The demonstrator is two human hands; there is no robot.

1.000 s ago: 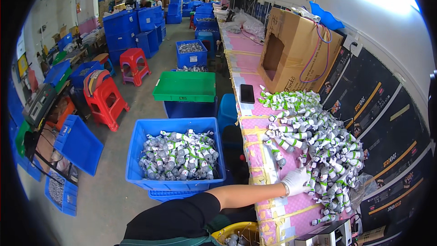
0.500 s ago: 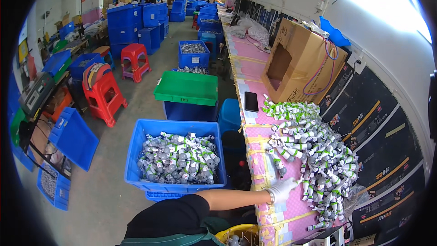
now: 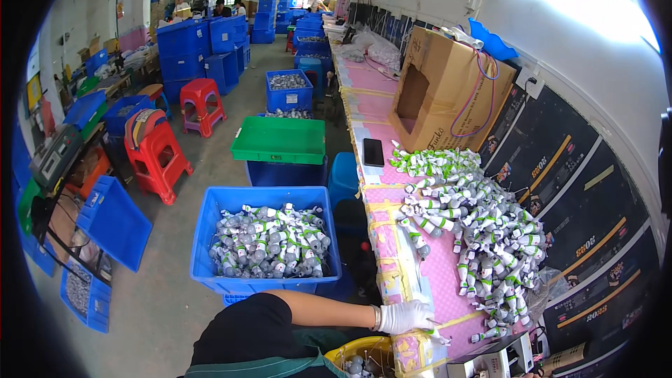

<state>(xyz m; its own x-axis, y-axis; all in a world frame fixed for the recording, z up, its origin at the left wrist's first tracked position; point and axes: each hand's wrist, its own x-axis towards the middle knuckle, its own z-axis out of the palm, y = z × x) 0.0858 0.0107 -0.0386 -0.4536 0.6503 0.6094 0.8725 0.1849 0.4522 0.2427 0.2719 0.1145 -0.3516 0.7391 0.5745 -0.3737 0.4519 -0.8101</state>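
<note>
Left forearm (image 3: 329,309) stretches rightward; gloved left hand (image 3: 406,317) is over the table (image 3: 442,294) edge. Its fingers pinch a white-and-green piece (image 3: 440,338).

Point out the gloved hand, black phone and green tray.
Gloved hand (image 3: 406,316): head view, middle of the glove.
Black phone (image 3: 373,152): head view, middle of its dark face.
Green tray (image 3: 278,139): head view, its bare middle.

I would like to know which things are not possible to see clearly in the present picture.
Head view:
- Left hand: its own back hides whether it grips the small piece beside it.
- Right hand: not in view.
- Yellow tub: cut off by the lower edge.
- Blue crate: its top pieces hide those underneath.
- People at the back: too small to tell their work.
</note>
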